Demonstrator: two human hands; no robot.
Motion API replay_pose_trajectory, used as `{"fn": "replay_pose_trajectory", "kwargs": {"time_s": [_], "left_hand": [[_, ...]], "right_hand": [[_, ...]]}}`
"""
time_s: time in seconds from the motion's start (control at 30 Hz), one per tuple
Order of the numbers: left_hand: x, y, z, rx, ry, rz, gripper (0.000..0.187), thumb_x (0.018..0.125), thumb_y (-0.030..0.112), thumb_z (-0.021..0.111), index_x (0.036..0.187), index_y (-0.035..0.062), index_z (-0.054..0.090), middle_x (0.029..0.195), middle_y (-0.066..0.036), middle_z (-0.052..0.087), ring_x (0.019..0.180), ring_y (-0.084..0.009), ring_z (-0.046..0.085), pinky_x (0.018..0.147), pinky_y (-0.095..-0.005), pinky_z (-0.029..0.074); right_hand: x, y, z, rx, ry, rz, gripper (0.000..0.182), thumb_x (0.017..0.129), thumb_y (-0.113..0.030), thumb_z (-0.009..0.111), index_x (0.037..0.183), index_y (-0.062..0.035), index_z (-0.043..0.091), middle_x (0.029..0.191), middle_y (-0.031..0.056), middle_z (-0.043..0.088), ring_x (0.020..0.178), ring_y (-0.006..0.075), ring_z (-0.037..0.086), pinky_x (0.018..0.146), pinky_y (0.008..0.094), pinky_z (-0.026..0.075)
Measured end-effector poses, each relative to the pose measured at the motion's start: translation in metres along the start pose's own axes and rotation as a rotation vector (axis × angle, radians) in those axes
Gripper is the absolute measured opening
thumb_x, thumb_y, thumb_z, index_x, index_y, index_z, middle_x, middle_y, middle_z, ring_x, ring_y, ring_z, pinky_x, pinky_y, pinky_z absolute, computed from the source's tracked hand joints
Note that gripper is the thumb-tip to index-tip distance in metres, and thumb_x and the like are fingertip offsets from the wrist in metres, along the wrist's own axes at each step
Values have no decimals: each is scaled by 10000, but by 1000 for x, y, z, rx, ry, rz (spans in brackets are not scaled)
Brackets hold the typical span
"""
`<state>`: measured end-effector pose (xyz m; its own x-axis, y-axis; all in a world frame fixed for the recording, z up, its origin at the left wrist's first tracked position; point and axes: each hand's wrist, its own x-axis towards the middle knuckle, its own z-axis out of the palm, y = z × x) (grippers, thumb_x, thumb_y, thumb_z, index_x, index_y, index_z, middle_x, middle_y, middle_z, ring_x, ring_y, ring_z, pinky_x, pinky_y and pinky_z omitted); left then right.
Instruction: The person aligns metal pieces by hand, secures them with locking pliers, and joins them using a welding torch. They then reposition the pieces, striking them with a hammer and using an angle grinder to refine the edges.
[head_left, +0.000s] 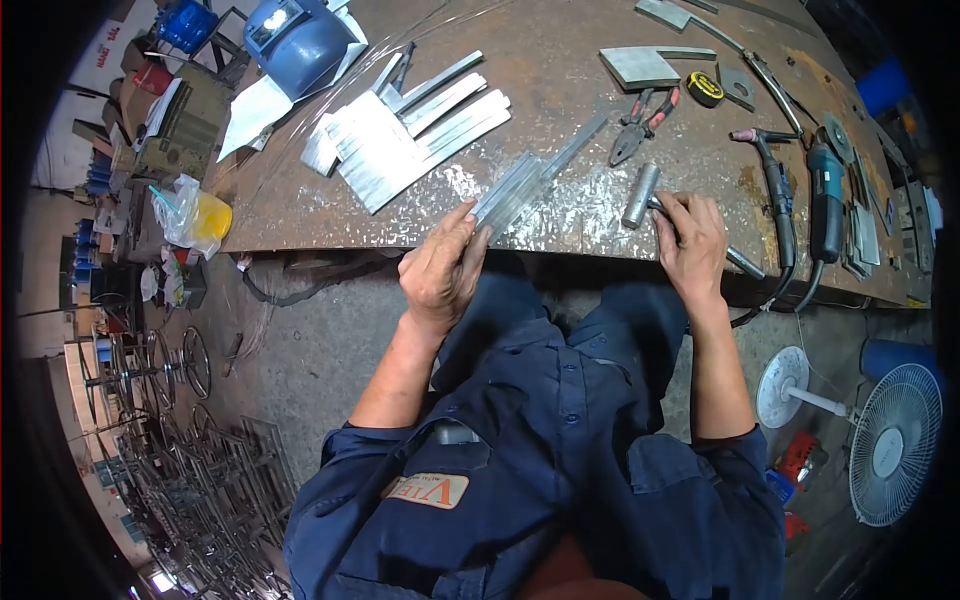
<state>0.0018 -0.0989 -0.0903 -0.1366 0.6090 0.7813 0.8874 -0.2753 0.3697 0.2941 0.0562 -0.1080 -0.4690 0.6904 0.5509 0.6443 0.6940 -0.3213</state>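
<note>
My left hand is closed around the near end of some flat metal strips, which slant away over the near edge of the steel table. A narrower bar extends past their far end. In my right hand is a hammer. Its cylindrical metal head lies close over the tabletop, and the handle emerges below my fingers toward the table edge. Beyond the hammer head lie pliers with red grips. To the left of the strips sits a pile of cut metal plates and strips.
A tape measure and metal plate lie farther back. On the right are a welding torch and angle grinder. A welding helmet and bagged yellow drink are left; a fan stands right.
</note>
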Motion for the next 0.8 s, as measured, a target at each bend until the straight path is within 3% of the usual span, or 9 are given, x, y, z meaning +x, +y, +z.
{"fn": "replay_pose_trajectory", "kwargs": {"time_s": [0.13,0.33,0.43,0.5,0.53,0.6,0.63,0.7,0.8], "left_hand": [[9,4,0,53,-22,52,319,828,-10,841,1118,-21,708,1093,-211,773,925,-305,789,740,-346,632],[24,11,5,-31,-118,-209,367,910,117,798,1234,-18,690,969,-234,754,814,-303,769,705,-350,590],[34,2,-2,43,-322,-549,420,941,210,779,1259,-44,678,749,-234,706,629,-233,699,585,-338,522],[24,-18,6,-366,-212,-837,431,1005,204,714,1236,-152,640,834,-193,740,651,-178,710,542,-307,558],[27,-11,6,-602,-157,-1042,442,1026,201,688,1222,-189,623,879,-182,748,673,-169,717,544,-287,581],[25,2,-5,-615,-185,-1055,419,1052,194,646,1198,-198,618,971,-211,750,703,-211,747,571,-281,629],[18,10,-9,-747,-148,-1128,403,1056,198,637,1192,-181,630,975,-214,753,718,-217,757,581,-282,635],[-3,14,-17,-927,-126,-1304,388,1069,224,615,1182,-146,647,997,-224,759,761,-237,780,625,-287,657],[-26,23,-18,-1054,-60,-1401,402,1074,237,609,1189,-147,638,989,-222,760,760,-234,779,647,-287,664]], "right_hand": [[-2,0,0,0,12,9,294,824,-86,785,1115,-64,749,987,105,663,923,325,621,822,434,502],[-2,2,3,0,33,6,306,812,-85,794,1115,-65,754,991,105,669,931,325,630,812,429,508],[2,1,2,13,81,-7,300,810,-82,799,1105,-53,753,994,108,677,932,323,636,806,426,511],[-3,-11,-4,37,113,-25,296,811,-79,800,1101,-44,751,998,112,683,933,320,639,802,422,513],[-7,-24,-8,125,149,-11,254,817,-73,796,1065,-32,754,972,115,693,918,317,646,796,414,516],[-18,-52,-6,416,173,-28,117,839,-57,786,943,-9,763,874,117,717,806,296,669,734,368,533],[-28,-75,-3,713,39,115,83,865,-75,785,898,0,769,828,100,722,730,214,679,675,317,532],[-42,-107,5,1287,-495,573,192,978,-154,755,1053,23,756,892,62,745,799,108,692,691,255,538],[-64,-124,56,1952,-548,701,285,1017,-164,720,1217,32,672,976,87,737,853,136,706,753,268,565]]}}
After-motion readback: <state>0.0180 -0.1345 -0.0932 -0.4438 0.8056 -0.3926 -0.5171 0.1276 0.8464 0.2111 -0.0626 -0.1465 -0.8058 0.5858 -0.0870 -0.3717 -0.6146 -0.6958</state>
